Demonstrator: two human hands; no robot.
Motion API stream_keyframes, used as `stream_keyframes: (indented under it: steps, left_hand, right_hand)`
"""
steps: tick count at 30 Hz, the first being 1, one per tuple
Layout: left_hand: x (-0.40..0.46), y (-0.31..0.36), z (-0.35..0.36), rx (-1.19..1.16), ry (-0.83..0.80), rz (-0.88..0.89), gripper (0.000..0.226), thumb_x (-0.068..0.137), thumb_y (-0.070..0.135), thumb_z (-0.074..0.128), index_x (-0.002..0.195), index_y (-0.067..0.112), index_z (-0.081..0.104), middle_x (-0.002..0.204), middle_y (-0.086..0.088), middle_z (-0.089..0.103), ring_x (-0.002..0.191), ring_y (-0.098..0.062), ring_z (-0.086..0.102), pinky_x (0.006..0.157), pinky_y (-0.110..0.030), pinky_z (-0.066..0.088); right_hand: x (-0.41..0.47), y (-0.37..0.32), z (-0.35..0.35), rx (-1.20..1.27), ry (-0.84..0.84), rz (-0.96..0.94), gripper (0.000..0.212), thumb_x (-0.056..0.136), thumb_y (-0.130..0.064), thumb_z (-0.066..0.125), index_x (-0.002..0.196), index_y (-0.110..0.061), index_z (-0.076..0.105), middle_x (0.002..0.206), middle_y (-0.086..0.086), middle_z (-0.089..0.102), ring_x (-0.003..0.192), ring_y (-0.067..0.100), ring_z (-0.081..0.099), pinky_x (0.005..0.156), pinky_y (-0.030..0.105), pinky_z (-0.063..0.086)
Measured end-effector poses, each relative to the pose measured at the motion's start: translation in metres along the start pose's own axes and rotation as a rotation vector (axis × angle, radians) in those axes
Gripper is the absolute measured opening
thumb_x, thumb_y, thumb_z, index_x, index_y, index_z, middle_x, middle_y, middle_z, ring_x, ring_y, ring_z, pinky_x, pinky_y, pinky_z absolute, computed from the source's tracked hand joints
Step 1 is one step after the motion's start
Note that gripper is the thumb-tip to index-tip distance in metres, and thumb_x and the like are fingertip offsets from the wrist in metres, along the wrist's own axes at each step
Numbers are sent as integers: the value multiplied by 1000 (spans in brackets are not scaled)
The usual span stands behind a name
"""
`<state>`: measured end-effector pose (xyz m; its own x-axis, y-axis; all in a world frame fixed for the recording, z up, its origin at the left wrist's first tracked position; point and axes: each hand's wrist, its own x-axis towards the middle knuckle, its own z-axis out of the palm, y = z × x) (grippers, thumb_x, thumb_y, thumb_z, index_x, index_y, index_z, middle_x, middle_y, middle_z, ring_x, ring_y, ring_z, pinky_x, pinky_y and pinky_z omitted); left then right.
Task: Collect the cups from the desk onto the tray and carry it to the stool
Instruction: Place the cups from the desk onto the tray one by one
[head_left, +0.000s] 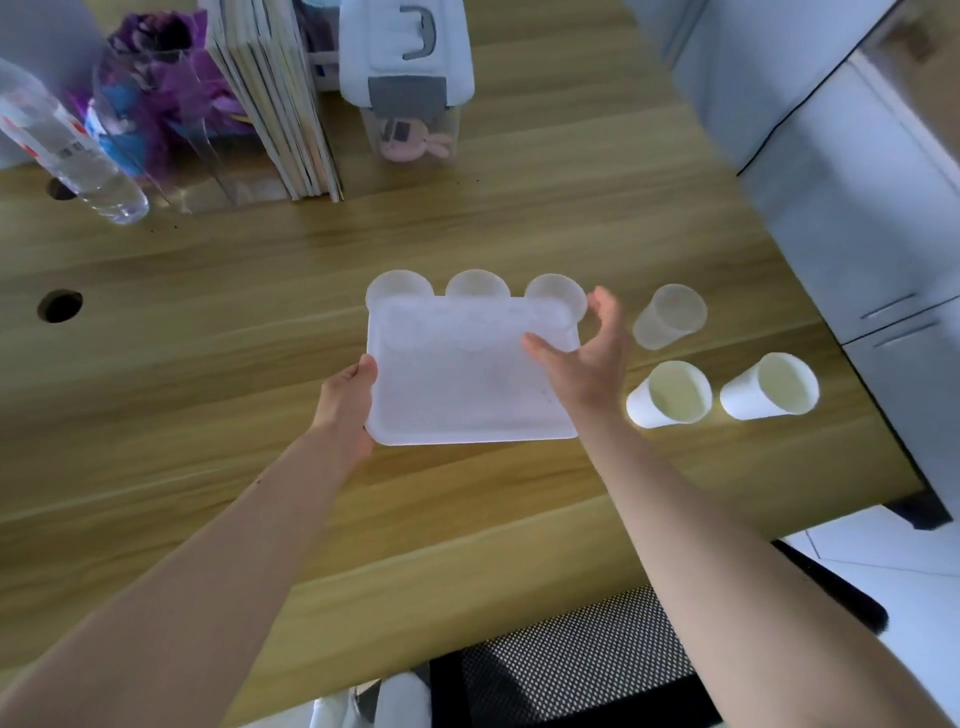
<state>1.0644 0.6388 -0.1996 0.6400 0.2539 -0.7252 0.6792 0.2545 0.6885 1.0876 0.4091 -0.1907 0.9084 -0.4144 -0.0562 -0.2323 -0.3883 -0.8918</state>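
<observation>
The left hand (345, 397) grips the left edge of the translucent white tray (467, 379), fingers closed around its rim, holding it over the wooden table (260, 322). The right hand (587, 358) rests at the tray's right edge — fingers spread loosely, gripping nothing. Three cups (477, 285) show behind the tray's far edge; three more cups (670, 392) stand on the table to the right.

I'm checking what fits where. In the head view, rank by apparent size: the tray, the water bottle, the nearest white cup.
1. tray
2. water bottle, though it sits farther back, so its true size is unsure
3. white cup
</observation>
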Motion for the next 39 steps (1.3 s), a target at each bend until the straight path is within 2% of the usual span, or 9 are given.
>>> stream_keyframes:
  steps: [2,7,11,14,17,24,29,34,39]
  left_hand:
    - [-2,-3,3,11,17,3,27,102,31,45,95,15,66,96,-1,71,86,-25,69,77,-38,55]
    - [-1,-10,9,36,64,-4,28,100,34,47,106,11,63,98,-3,65,93,-30,64,76,-37,52]
    - [-2,-16,18,18,47,-8,26,100,34,48,108,13,62,92,0,63,92,-29,63,81,-40,53]
    - [-2,-19,21,55,56,-14,32,97,37,49,115,14,63,98,-2,63,85,-27,61,71,-34,51]
    - [0,-22,21,91,54,-20,39,95,39,49,122,13,62,106,-3,63,92,-28,62,76,-38,53]
    - [3,-29,28,137,79,-19,30,97,39,47,108,16,61,103,-5,56,86,-26,56,61,-29,45]
    - [3,-29,33,123,76,-5,35,99,38,46,117,13,62,104,-4,60,78,-24,59,54,-26,45]
    - [-1,-28,35,69,43,3,24,99,32,46,102,13,61,83,2,61,67,-17,59,45,-20,46]
    - [-4,-28,37,6,-10,-11,22,98,30,49,96,14,63,91,0,67,77,-22,64,59,-29,51]
  right_hand:
    - [-11,3,-7,-10,42,25,94,66,-29,85,145,-16,36,143,-2,45,134,19,35,110,34,31]
    - [-39,19,-24,-8,230,48,86,64,-26,85,138,-17,41,136,-2,47,123,17,37,104,34,35]
    - [-51,34,-38,-64,468,105,97,54,-31,90,136,-12,42,141,8,42,128,30,38,105,48,36]
    - [-46,44,-47,-107,544,191,107,50,-33,91,141,-13,39,148,12,35,133,36,34,108,50,31]
    - [-35,57,-54,-131,517,238,109,54,-34,90,145,-13,34,152,11,31,135,37,32,109,49,30]
    - [-15,71,-60,-131,462,294,96,67,-32,85,144,-13,31,147,8,44,134,33,36,109,47,30]
    - [-15,70,-62,-107,456,280,89,68,-31,85,140,-14,36,141,4,51,128,30,44,108,45,33]
    - [-21,56,-66,-90,449,237,89,66,-32,84,139,-17,36,138,2,52,127,28,46,108,50,35]
    - [-30,35,-68,-51,406,161,86,61,-30,84,134,-16,40,121,-8,51,118,27,50,102,54,40]
